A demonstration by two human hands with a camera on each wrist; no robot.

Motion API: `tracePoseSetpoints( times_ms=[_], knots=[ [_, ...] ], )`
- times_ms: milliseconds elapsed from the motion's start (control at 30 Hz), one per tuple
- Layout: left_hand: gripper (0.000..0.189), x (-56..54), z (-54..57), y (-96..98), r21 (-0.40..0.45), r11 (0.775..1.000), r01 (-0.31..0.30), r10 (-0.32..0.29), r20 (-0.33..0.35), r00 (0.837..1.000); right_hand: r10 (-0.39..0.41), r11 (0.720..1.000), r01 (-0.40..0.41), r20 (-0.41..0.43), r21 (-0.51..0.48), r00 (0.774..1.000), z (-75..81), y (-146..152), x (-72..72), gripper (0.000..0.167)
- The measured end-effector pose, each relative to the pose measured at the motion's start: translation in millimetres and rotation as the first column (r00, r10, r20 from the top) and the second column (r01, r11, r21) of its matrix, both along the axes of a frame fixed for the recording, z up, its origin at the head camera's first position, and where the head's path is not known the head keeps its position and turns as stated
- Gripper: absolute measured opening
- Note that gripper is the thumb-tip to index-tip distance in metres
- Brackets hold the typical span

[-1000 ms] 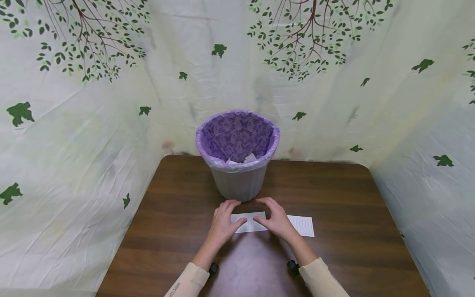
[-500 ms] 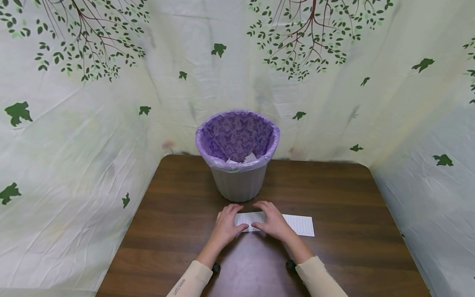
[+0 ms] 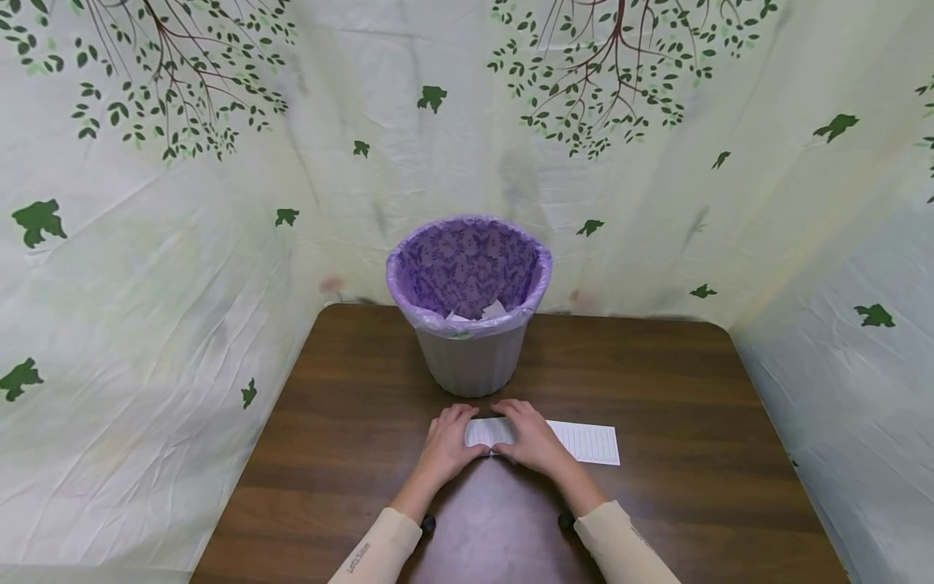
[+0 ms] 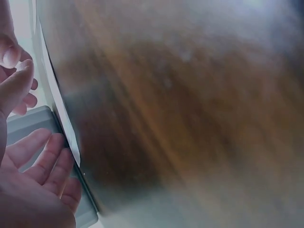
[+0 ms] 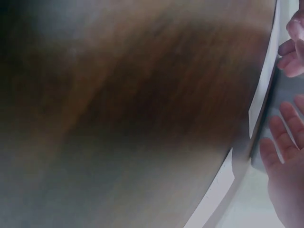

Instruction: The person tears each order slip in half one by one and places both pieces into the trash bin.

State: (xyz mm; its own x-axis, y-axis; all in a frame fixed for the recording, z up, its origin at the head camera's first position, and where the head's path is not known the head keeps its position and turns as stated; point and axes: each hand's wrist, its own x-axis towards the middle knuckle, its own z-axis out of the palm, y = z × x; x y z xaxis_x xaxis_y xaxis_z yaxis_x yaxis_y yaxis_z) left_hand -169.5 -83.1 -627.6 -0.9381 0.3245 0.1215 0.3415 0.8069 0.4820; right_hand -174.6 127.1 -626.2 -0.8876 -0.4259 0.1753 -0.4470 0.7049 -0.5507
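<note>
A slip of white paper point(image 3: 487, 434) lies on the table in front of the bin, with my hands around its two ends. My left hand point(image 3: 445, 438) arches over its left end, and in the left wrist view the fingers point(image 4: 52, 166) are loosely bent beside the paper edge point(image 4: 61, 114). Over the other end my right hand point(image 3: 531, 440) curves the same way, its fingers point(image 5: 282, 137) relaxed and apart. Both thumbs nearly meet at the slip's near edge. A second, lined slip point(image 3: 589, 443) lies flat to the right, partly behind my right hand.
A grey bin point(image 3: 470, 361) with a purple patterned liner stands just beyond the hands, with some white paper pieces point(image 3: 492, 309) inside. The brown wooden table point(image 3: 657, 389) ends at a printed fabric backdrop point(image 3: 467, 122) behind and at both sides.
My hands have moved closer together over the left slip, their thumbs now almost touching. The slips and the bin have stayed where they were.
</note>
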Motion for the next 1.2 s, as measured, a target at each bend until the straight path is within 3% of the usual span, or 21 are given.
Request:
tracePoseSetpoints(
  times_ms=[467,667,1200],
  knots=[
    [0.073,-4.6,-0.1,5.7,-0.023,1.0,0.0,0.001,0.033,0.999,0.025,0.996,-0.02,-0.064,0.089,0.998,-6.7,-4.2,-2.4,0.073],
    [0.073,-5.9,1.7,6.9,-0.019,1.0,0.0,0.001,0.084,0.996,0.029,0.993,-0.021,-0.069,0.115,0.997,-7.0,-5.9,-2.4,0.071],
    [0.057,-8.8,2.4,9.7,-0.031,1.0,0.002,0.001,0.107,0.994,0.024,0.991,-0.008,-0.114,0.136,0.993,-5.9,-10.1,-3.5,0.06]
  ],
)
